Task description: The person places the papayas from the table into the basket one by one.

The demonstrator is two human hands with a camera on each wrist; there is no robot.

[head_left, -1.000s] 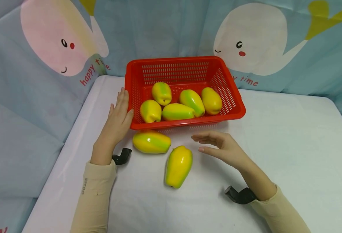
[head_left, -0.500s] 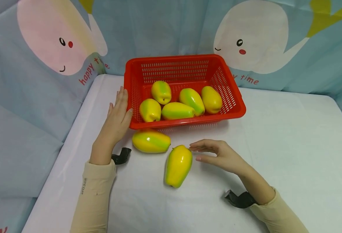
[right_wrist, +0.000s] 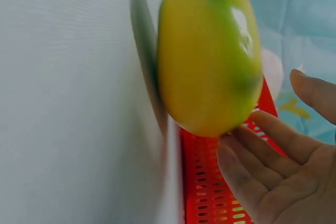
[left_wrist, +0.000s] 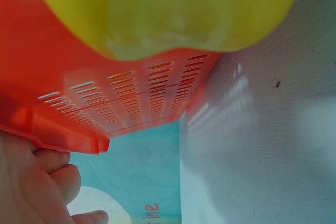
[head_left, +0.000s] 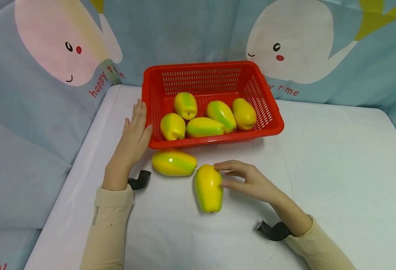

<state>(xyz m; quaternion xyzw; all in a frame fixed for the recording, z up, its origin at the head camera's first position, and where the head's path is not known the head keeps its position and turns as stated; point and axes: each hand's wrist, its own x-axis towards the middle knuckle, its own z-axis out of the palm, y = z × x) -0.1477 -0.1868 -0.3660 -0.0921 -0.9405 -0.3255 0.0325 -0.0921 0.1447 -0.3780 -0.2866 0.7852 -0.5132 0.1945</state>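
My left hand [head_left: 133, 137] lies with extended fingers along the left side of a red plastic basket [head_left: 214, 140]. In the left wrist view its fingers [left_wrist: 58, 177] meet the basket's rim. My right hand [head_left: 251, 180] touches the upper right side of a yellow-green papaya [head_left: 209, 191] on the table. The right wrist view shows fingertips [right_wrist: 228, 156] against the papaya's end, with the thumb apart from it. Another papaya [head_left: 174, 162] lies just in front of the basket, near my left wrist. Several papayas [head_left: 205, 127] are inside the basket.
A white cloth [head_left: 336, 168] covers the table. Behind it and on the left hangs a blue curtain [head_left: 191, 33] printed with whales. Black curved wrist mounts [head_left: 274, 230] stick out from both sleeves.
My right hand has moved left and down to the nearer papaya, touching it. That papaya has rolled and turned slightly. The left hand stays at the basket.
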